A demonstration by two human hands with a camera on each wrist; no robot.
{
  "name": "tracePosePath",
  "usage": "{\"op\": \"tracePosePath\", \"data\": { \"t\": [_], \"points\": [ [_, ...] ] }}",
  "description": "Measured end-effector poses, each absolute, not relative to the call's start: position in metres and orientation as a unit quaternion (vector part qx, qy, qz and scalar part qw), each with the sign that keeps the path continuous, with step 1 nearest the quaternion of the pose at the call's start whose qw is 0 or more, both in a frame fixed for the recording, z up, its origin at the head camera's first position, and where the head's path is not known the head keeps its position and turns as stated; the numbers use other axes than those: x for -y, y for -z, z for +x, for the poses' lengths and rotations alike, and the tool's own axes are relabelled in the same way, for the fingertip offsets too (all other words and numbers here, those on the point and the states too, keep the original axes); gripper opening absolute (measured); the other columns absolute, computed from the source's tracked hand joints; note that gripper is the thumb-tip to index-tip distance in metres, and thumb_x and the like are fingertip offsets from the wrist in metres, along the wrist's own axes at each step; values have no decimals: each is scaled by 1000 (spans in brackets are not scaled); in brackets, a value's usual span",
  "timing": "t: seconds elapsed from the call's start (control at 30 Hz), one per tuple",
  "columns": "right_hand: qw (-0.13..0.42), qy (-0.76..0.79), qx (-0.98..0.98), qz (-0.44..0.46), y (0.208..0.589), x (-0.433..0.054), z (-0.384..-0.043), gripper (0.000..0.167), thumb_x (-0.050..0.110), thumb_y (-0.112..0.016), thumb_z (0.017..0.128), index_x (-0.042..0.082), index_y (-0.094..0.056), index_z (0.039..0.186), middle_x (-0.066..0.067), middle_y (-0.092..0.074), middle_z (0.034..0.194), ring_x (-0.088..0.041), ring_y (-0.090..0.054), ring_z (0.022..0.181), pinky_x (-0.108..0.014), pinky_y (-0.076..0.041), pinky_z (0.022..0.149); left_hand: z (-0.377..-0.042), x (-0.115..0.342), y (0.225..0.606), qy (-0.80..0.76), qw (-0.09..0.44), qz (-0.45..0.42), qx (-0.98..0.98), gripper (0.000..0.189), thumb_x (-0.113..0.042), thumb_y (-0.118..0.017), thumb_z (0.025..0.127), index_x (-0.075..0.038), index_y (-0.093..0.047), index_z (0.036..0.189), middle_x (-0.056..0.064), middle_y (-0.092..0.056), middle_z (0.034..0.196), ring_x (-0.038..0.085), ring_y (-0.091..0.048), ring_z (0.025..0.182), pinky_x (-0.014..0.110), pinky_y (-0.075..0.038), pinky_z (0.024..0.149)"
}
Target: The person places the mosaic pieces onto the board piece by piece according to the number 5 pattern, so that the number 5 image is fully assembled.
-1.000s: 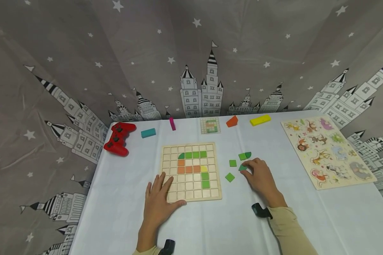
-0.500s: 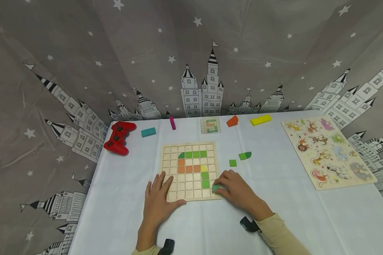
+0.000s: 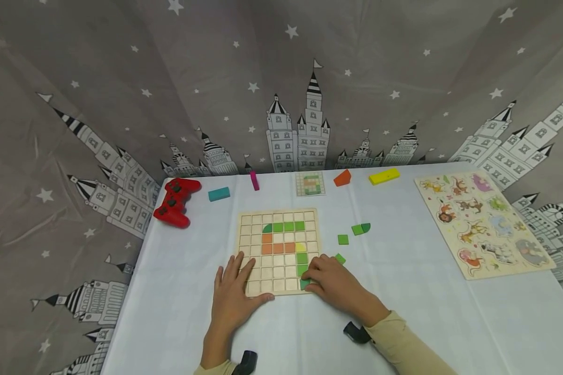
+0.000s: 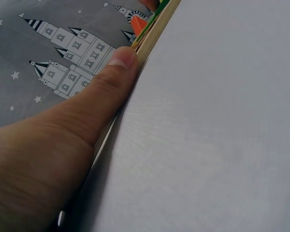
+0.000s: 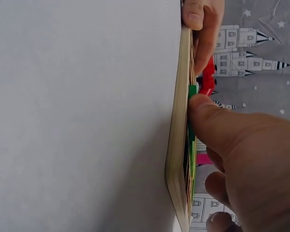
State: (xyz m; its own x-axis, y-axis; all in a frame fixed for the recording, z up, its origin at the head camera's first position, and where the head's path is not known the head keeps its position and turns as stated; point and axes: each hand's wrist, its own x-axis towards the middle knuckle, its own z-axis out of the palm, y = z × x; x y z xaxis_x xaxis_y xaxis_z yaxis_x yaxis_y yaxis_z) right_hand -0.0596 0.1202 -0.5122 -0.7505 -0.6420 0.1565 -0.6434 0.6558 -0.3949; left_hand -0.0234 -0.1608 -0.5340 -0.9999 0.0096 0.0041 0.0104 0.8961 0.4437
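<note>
A wooden grid board (image 3: 266, 274) lies on the white table, with green, orange and one yellow tile in its cells. At the board's lower left my left hand (image 3: 234, 299) rests with fingers spread, its thumb against the near edge in the left wrist view. My right hand (image 3: 340, 286) pinches a dark green tile (image 3: 304, 284) between thumb and fingers, at a cell in the board's near row. That tile (image 5: 192, 90) shows edge-on under the thumb in the right wrist view. Just above it in the column sit two light green tiles, one (image 3: 302, 259) clear of the fingers.
Right of the board lie loose green tiles (image 3: 343, 239), one partly behind my right hand. A small pattern card (image 3: 310, 184), coloured blocks (image 3: 383, 176) and a red game controller (image 3: 175, 203) line the back. An animal puzzle board (image 3: 480, 224) is at right.
My right hand has carried the dark green tile from the loose pieces at right, leftward and nearer, onto the board's near row. The left hand has stayed in place.
</note>
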Motion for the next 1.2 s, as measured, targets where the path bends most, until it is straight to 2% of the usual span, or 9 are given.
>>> {"op": "tracePosePath", "data": {
  "t": [0.3,0.6,0.8,1.0,1.2],
  "points": [
    [8,-196,922,334,508,-111,-57,13,30,-76,92,23,-80,102,10,-63,93,-8,-51,88,-24,-47,78,-23,161,534,225,3,-7,974,110,-79,-76,65,-20,-48,153,11,-29,169,36,-20,158,59,-11,128],
    [-3,-232,916,327,507,-120,-60,17,32,-77,91,22,-80,105,11,-63,93,-7,-49,86,-23,-46,76,-23,161,533,229,0,-6,973,110,-79,-76,65,-20,-48,153,10,-29,169,35,-19,158,59,-10,128],
    [18,-242,944,225,508,-149,-69,24,33,-83,85,20,-78,105,10,-61,94,-7,-49,85,-26,-49,76,-23,161,534,231,1,-5,973,110,-79,-76,64,-20,-48,153,10,-29,168,35,-19,158,59,-9,128],
    [10,-220,966,133,515,-175,-77,39,36,-89,77,15,-73,105,3,-62,99,-16,-55,94,-35,-53,82,-24,162,535,233,-2,-3,972,111,-80,-76,64,-21,-47,154,10,-28,169,35,-19,158,58,-8,128],
    [-2,-223,968,117,521,-176,-77,40,37,-86,81,11,-72,109,-1,-63,101,-18,-57,94,-37,-54,83,-23,162,533,237,-4,-2,972,111,-79,-76,65,-20,-47,154,11,-28,169,35,-18,158,58,-8,128]
  ]
}}
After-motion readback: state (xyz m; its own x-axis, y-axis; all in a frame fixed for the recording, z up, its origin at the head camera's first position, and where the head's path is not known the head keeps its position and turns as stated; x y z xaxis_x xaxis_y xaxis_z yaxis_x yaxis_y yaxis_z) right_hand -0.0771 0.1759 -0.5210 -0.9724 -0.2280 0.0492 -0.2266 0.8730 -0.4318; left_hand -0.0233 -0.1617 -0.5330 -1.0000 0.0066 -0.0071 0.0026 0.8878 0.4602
